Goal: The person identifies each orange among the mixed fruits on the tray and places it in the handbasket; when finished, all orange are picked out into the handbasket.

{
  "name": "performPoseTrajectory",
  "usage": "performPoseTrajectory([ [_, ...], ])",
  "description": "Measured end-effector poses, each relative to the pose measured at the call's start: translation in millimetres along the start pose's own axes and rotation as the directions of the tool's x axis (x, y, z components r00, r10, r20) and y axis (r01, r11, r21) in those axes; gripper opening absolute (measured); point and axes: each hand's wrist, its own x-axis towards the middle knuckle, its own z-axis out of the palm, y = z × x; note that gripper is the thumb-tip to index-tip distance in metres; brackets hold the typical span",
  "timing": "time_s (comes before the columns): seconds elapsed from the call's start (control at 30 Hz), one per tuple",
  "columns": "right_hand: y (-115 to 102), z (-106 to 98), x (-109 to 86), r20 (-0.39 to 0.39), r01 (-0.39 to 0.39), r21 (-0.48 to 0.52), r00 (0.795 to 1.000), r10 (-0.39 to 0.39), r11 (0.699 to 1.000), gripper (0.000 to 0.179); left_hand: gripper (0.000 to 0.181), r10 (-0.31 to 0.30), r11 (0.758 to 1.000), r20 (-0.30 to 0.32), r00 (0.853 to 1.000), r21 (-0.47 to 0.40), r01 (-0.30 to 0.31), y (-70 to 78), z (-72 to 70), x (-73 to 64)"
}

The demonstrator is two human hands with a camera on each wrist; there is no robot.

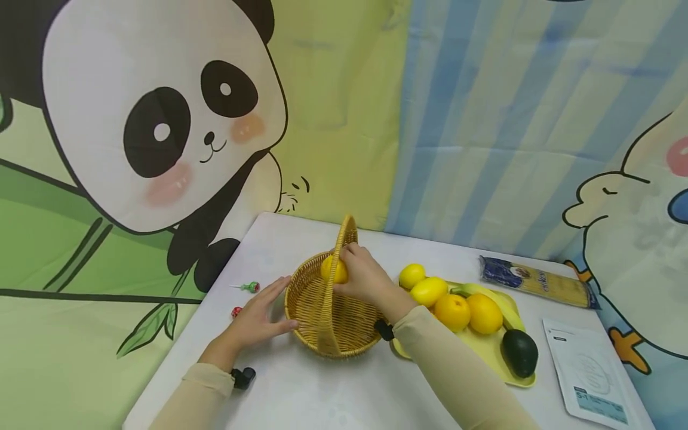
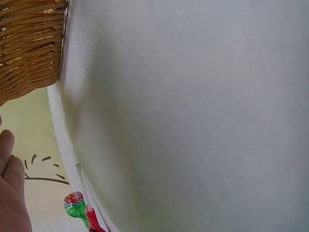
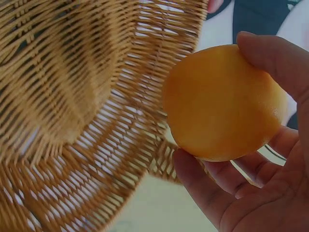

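Orange sits mid-frame at the far side of the basket, grasped by the right grip, so its release is not yet done. The left grip is relaxed, holding nothing. Other fruit lies on the tray, right of centre.
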Motion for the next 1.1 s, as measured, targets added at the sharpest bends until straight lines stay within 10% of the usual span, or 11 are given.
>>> performPoseTrajectory([
  [1.1, -11, 60, 33.5, 0.194, 0.059, -0.003, 0.979, -0.057, 0.998, 0.077, 0.103, -0.033, 0.999, 0.012, 0.999, -0.006, 0.034, -0.5, 1.8, 0.1],
])
